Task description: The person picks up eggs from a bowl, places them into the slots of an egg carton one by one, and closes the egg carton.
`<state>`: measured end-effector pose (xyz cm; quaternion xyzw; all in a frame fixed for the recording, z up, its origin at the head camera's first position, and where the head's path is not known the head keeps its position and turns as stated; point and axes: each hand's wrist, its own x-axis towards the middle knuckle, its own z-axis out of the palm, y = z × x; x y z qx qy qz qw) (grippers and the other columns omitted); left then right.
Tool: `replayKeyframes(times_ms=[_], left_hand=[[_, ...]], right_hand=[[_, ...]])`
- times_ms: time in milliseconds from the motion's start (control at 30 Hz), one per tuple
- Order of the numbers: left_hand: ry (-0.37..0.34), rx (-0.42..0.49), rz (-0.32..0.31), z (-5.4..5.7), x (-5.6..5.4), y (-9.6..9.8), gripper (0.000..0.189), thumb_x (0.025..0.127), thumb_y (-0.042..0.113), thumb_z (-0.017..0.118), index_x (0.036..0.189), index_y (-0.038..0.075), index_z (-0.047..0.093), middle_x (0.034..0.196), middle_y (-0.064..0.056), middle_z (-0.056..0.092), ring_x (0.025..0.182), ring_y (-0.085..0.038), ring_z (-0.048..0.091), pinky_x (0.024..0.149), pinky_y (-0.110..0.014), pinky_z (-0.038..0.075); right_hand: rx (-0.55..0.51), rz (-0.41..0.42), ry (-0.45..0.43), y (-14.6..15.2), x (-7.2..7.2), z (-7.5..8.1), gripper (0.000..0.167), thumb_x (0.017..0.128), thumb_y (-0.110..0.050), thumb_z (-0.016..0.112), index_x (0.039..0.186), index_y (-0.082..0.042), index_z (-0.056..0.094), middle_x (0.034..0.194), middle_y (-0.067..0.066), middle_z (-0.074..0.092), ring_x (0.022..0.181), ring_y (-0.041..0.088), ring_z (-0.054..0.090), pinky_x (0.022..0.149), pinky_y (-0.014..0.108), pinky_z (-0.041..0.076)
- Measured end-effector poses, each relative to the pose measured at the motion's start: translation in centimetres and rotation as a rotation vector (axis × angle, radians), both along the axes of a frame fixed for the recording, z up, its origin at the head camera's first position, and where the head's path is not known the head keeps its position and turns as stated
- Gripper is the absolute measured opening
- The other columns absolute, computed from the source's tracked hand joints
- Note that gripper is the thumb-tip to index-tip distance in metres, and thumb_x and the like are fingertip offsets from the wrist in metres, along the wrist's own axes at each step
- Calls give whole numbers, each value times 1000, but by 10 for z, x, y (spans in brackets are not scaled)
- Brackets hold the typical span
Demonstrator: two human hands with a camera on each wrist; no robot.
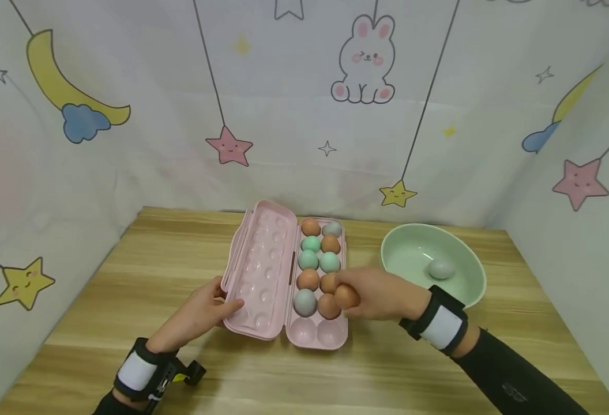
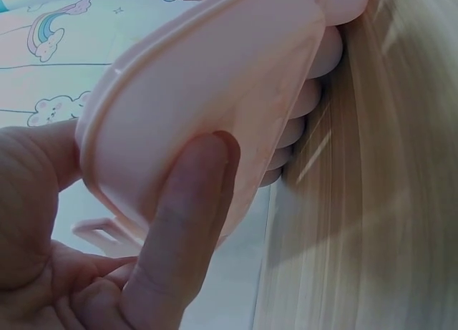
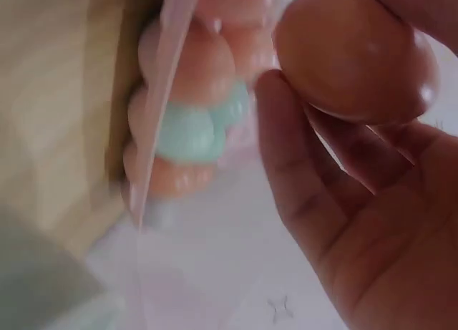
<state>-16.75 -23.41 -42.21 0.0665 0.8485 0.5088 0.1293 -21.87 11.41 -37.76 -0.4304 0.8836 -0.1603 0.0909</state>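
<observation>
A pink plastic egg carton (image 1: 316, 334) lies with its lid (image 1: 263, 271) folded back to the left. Brown, mint-green and grey eggs fill most of its two rows; the two hollows nearest me show bare pink. My left hand (image 1: 206, 314) grips the lid's near left corner, its thumb (image 2: 189, 194) pressed on the inner face and the other fingers behind. Between the fingers of my right hand (image 1: 382, 294) is a brown egg (image 1: 347, 297), held just above the right row near its front end. The right wrist view shows this egg (image 3: 354, 54) pinched by thumb and fingertips.
To the right of the carton stands a light green bowl (image 1: 408, 248) with one grey egg (image 1: 441, 268) in it. Both rest on a wood-grain table (image 1: 169, 248). Patterned cloth (image 1: 294, 115) closes off the back and sides.
</observation>
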Motion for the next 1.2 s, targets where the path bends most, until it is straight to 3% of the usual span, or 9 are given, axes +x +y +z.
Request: replayKeyframes(times_ms=[267,533,667,933,1200], left_hand=[[-23,22,19,-2,0,0,52,90,23,66,126,-6,41,105,-17,56,90,-24,60,63,-33,55],[-13,-4,30,0,-2,-2,50,90,22,66,124,-6,42,104,-17,56,90,-25,60,63,-32,55],[0,-24,26,-1,-2,-1,50,89,24,66,123,-6,43,103,-16,57,90,-24,60,63,-31,54],[-8,8,21,-2,-2,-2,50,89,21,66,124,-7,42,104,-17,56,88,-24,61,62,-32,54],[2,-24,13,-1,-2,-2,52,90,25,66,125,-5,42,102,-15,57,89,-23,60,64,-32,53]], right_hand=[[-18,-10,-4,-22,14,-25,33,76,-34,77,95,-24,51,79,-12,51,70,6,51,60,21,44],[14,139,136,-29,21,-36,28,78,-28,72,99,-20,56,86,-13,48,67,4,46,57,19,40],[53,197,164,-29,20,-43,23,80,-28,70,96,-20,54,83,-11,42,62,4,42,53,18,34],[144,265,212,-32,19,-45,23,82,-28,70,100,-20,57,83,-10,43,66,4,42,54,18,34],[182,281,230,-31,21,-46,27,82,-30,71,103,-19,58,86,-9,47,67,4,44,56,19,38]])
